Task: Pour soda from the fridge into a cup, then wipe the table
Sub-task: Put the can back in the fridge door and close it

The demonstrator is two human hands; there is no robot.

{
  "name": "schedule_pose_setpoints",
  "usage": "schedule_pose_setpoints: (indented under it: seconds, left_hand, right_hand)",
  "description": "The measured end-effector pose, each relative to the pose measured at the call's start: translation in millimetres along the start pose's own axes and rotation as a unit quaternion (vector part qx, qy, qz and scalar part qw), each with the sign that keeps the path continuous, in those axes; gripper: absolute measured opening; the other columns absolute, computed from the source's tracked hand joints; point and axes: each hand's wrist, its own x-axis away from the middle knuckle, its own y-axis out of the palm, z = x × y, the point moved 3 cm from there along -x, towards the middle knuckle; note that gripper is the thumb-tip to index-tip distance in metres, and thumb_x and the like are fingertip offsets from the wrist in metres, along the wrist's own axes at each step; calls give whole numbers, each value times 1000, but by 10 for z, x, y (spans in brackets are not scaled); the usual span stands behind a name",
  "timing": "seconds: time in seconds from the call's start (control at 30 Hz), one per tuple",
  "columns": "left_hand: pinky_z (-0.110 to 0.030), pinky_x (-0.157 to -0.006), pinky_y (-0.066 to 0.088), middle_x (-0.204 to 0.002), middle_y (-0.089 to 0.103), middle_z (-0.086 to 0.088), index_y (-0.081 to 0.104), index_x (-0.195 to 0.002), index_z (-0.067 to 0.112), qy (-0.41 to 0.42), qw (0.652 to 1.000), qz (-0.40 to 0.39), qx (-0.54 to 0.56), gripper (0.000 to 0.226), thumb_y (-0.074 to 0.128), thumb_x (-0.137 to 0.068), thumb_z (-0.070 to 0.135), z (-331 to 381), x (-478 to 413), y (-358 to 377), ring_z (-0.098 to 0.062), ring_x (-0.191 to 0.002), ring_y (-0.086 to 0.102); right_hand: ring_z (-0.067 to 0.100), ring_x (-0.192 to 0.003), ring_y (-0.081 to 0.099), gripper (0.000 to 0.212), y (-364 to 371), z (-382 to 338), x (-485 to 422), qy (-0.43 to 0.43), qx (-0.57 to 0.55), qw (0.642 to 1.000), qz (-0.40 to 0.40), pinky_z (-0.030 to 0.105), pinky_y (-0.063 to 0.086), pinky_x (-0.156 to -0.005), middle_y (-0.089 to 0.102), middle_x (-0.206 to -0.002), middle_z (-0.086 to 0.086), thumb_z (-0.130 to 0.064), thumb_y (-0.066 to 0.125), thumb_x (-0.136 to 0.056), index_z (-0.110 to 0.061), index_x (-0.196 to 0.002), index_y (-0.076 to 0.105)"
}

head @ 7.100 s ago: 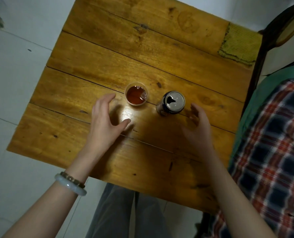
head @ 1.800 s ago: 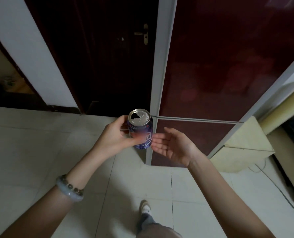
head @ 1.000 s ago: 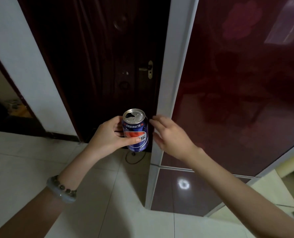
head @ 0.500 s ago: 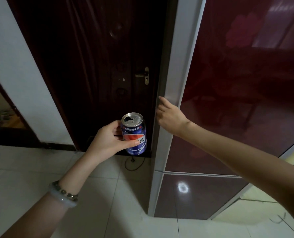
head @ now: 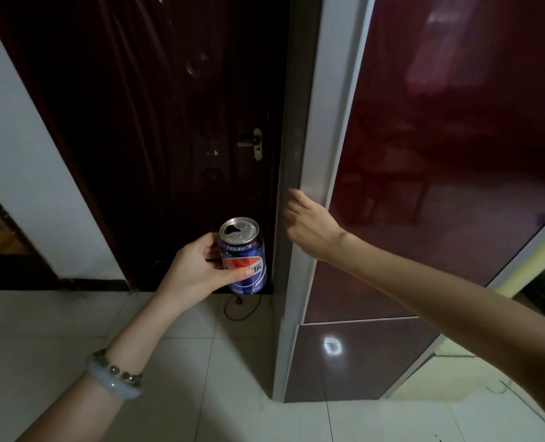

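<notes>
My left hand (head: 197, 266) grips an opened blue soda can (head: 244, 255), upright, at waist height in front of me. The fridge (head: 440, 154) stands to the right, its dark red glossy upper door closed or nearly so, with a grey side edge (head: 315, 154). My right hand (head: 309, 224) is at that grey edge of the upper door, fingers curled around the edge; the fingertips are hidden behind it. The cup and the table are out of view.
A dark wooden door (head: 175, 122) with a brass handle (head: 255, 143) stands just left of the fridge. A white wall (head: 25, 154) is farther left. The floor is pale tile (head: 137, 362). A black cable loop (head: 242, 307) lies by the fridge's base.
I have walked from the table to the fridge carrying the can in my left hand. My right hand rose to the door's edge and curled onto it.
</notes>
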Motion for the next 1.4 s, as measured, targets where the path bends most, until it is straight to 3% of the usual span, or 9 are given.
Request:
schedule_pose_setpoints:
  seconds: [0.2,0.33,0.43,0.57,0.7,0.9,1.07,1.2,1.4]
  left_hand:
    - [-12,-70,51,-93,72,12,63,-103,26,17,1000,-13,11,49,86,-59,22,-17,139,-3,0,-89,67]
    - [-16,-74,53,-98,72,13,63,-107,23,26,998,-52,8,57,89,-55,28,-45,218,61,-4,-91,68]
    - [-22,-81,55,-103,71,14,63,-104,29,42,996,-84,12,68,89,-43,46,-23,282,159,-7,-94,68]
    - [-35,-88,53,-109,69,11,62,-112,29,66,991,-117,1,75,87,-44,48,20,418,348,-8,-100,66]
    - [-31,-87,52,-109,68,15,60,-115,30,99,984,-145,-18,74,87,-49,47,140,567,556,-3,-100,64]
    - [-17,-80,47,-105,64,21,56,-107,41,140,978,-150,-39,63,82,-49,43,328,913,922,7,-99,59]
    - [-8,-73,44,-101,60,28,53,-105,44,146,973,-178,-27,60,82,-54,34,434,1265,1288,16,-95,56]
    - [-14,-76,45,-101,60,27,53,-110,38,134,970,-203,-18,63,83,-55,34,483,1524,1551,8,-96,57]
    - [-13,-74,47,-94,64,36,56,-100,39,129,957,-258,13,55,83,-52,30,638,1861,1923,13,-93,59]
  right_hand:
    - [29,-84,61,47,-243,-161,526,6,-49,992,117,48,27,-113,64,-74,7,-1,28,-76,-12,-73,74]
    - [31,-91,50,16,-414,-287,911,22,-91,981,170,48,24,-115,63,-78,9,-3,59,-72,-8,-76,73]
    - [33,-82,58,17,-493,-385,1201,38,-111,978,172,46,13,-118,58,-72,9,-4,56,-81,-6,-72,70]
    - [31,-80,59,21,-633,-470,1628,68,-132,973,174,45,21,-116,60,-74,9,-2,52,-85,-5,-74,70]
    - [31,-84,62,25,-760,-570,2043,88,-143,974,152,46,22,-116,62,-79,9,-2,48,-89,-4,-79,71]
    - [27,-110,59,21,-939,-668,2723,105,-141,980,91,46,23,-115,68,-101,9,-8,53,-88,-12,-93,74]
    - [27,-115,56,18,-1048,-767,3308,164,-147,973,64,48,29,-112,67,-102,10,-7,55,-88,-10,-92,73]
    - [27,-116,53,20,-1132,-810,3818,211,-149,965,46,50,23,-114,66,-103,10,-9,54,-88,-11,-95,72]
    - [33,-125,49,34,-1178,-854,4486,301,-151,941,-22,54,18,-114,60,-124,16,-16,49,-86,-11,-114,67]
